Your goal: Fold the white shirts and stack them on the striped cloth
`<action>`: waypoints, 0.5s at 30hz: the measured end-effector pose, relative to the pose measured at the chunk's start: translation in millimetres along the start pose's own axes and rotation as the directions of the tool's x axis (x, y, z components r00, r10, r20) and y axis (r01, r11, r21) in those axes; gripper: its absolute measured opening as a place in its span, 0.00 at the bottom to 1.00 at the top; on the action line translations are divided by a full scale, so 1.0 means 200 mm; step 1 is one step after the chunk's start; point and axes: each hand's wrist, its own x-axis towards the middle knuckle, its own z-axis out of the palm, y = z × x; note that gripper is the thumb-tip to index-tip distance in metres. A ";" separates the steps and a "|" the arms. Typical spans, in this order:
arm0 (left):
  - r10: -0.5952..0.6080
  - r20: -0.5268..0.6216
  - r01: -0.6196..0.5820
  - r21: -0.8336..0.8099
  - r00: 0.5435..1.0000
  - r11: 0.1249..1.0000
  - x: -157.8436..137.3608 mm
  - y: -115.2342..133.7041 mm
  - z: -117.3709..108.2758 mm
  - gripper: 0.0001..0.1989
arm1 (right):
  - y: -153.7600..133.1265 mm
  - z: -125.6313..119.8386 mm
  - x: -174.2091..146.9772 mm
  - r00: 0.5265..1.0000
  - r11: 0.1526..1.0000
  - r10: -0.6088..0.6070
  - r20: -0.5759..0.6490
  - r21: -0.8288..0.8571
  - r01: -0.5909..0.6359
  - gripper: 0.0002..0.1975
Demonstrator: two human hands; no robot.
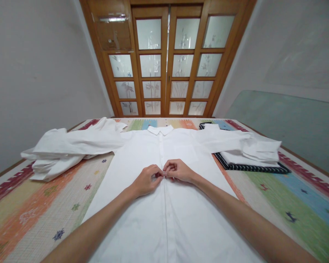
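One shirt (142, 153), white, flat, front up, on patterned cloth (71, 204). Left hand (148, 179), right hand (180, 170): pinching placket (168, 223) mid-front, fingertips close together. Apparently fastening; next move probably calling for steady pinch, edges aligned.

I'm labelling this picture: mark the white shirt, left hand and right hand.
White shirt (168, 201), head view, on its front, near the middle.
Left hand (146, 179), head view, on its back.
Right hand (181, 170), head view, on its back.
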 end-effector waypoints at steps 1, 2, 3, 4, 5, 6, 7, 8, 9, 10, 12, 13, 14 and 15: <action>-0.003 0.001 0.003 0.000 1.000 1.000 0.00 0.00 0.00 0.06 | 0.00 0.00 0.00 1.000 1.000 -0.002 -0.002 0.001 0.002 0.11; -0.010 0.000 0.010 -0.001 1.000 1.000 0.00 0.00 0.00 0.05 | -0.01 0.00 0.00 1.000 1.000 -0.001 -0.004 0.000 0.001 0.11; -0.021 -0.001 0.021 -0.002 1.000 1.000 0.00 0.00 0.00 0.05 | -0.01 0.01 -0.01 1.000 1.000 0.001 -0.005 -0.003 -0.001 0.11; -0.035 -0.003 0.035 -0.005 0.999 0.999 0.00 0.01 0.00 0.06 | -0.01 0.01 -0.01 1.000 1.000 0.004 -0.006 -0.006 -0.004 0.11; -0.047 -0.004 0.047 -0.007 0.999 0.999 0.00 0.01 0.00 0.07 | -0.02 0.01 -0.01 1.000 1.000 0.007 -0.005 -0.009 -0.007 0.11; -0.052 0.001 0.052 -0.009 0.999 0.999 0.00 0.01 0.00 0.10 | -0.02 0.01 -0.01 1.000 1.000 0.009 -0.002 -0.007 -0.009 0.11; -0.048 0.008 0.048 -0.008 0.999 0.999 0.00 0.01 0.00 0.12 | -0.02 0.01 -0.01 1.000 1.000 0.010 0.002 0.000 -0.010 0.11; -0.038 0.021 0.038 -0.007 0.999 0.999 0.00 0.01 0.00 0.14 | -0.02 0.01 -0.01 1.000 1.000 0.011 0.006 0.011 -0.011 0.10; -0.026 0.035 0.026 -0.005 0.999 1.000 0.00 0.01 0.00 0.15 | -0.02 0.00 -0.01 1.000 1.000 0.013 0.007 0.024 -0.013 0.09; -0.017 0.048 0.017 -0.003 0.999 1.000 0.00 0.01 0.00 0.16 | -0.02 0.00 -0.01 1.000 0.999 0.017 0.006 0.037 -0.017 0.08; -0.013 0.066 0.013 -0.005 0.998 1.000 0.00 0.01 -0.01 0.15 | -0.01 0.00 -0.01 1.000 0.998 0.030 -0.005 0.051 -0.029 0.06; -0.016 0.069 0.017 -0.010 0.997 1.000 0.00 0.01 -0.01 0.15 | -0.01 0.00 0.00 0.999 0.998 0.037 -0.012 0.051 -0.036 0.05; -0.018 0.070 0.020 -0.016 0.997 1.000 0.00 0.01 -0.01 0.15 | 0.00 0.00 0.00 0.999 0.998 0.043 -0.019 0.049 -0.042 0.05; -0.021 0.065 0.022 -0.023 0.998 0.999 0.00 0.01 0.00 0.15 | 0.00 0.01 0.00 0.999 0.998 0.049 -0.024 0.046 -0.048 0.04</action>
